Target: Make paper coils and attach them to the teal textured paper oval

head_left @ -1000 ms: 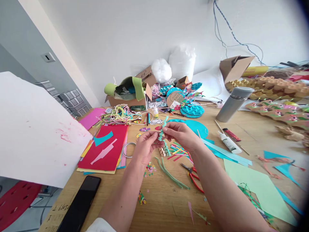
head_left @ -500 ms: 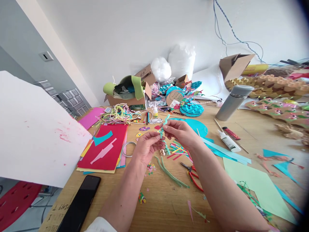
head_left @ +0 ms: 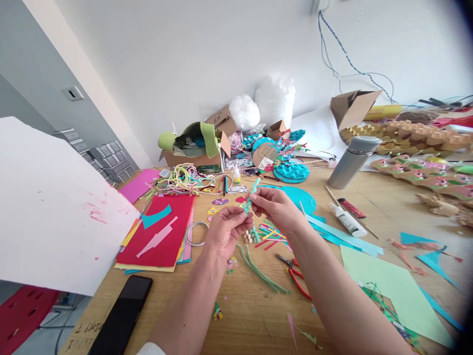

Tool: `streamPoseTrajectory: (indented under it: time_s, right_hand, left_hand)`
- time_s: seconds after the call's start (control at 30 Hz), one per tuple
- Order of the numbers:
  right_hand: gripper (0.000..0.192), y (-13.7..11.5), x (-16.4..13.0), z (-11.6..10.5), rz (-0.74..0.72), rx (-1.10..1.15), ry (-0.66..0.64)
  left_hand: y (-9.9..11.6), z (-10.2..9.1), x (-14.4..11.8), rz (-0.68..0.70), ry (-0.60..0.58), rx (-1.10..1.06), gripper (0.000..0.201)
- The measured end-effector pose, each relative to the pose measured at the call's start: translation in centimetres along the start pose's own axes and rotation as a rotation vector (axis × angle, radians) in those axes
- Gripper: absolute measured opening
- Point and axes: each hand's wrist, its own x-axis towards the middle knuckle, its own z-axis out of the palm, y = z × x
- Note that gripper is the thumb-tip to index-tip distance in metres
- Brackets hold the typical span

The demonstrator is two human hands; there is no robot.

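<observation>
One phone, one pliers, one flask (two hands).

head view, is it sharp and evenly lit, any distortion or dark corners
Head view: bright, soft daylight with faint shadows; the left hand, right hand and teal pipe cleaner are reasonably sharp. The wide lens bends the table edges, the right rim blurs near the green paper, and the right corners go dark.

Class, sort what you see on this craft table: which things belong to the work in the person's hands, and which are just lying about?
In use:
teal pipe cleaner, pinched by the left hand and the right hand
beads at its lower end

Lying about:
red pliers
green pipe cleaners
black phone
glue bottle
grey flask
red paper stack
</observation>
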Motion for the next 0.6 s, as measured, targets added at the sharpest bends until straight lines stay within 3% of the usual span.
streamPoseTrajectory:
  time_s: [0.27,0.47,0.6]
  right_hand:
    - [0.04,-0.3,-0.2,-0.2,-0.014,-0.06,-0.031]
    - [0.035,-0.5,-0.8,0.1,0.012,-0.43,-0.303]
    - [0.031,0.0,-0.8,0.8,-0.026,-0.577,-0.388]
  left_hand:
    - [-0.1,-0.2,-0.1,0.03,-0.017,0.078,0.037]
    - [0.5,-0.8,0.5,0.168,0.016,0.147,0.033]
    - [0.7,-1.0,0.7,0.222,0.059,0.191,0.031]
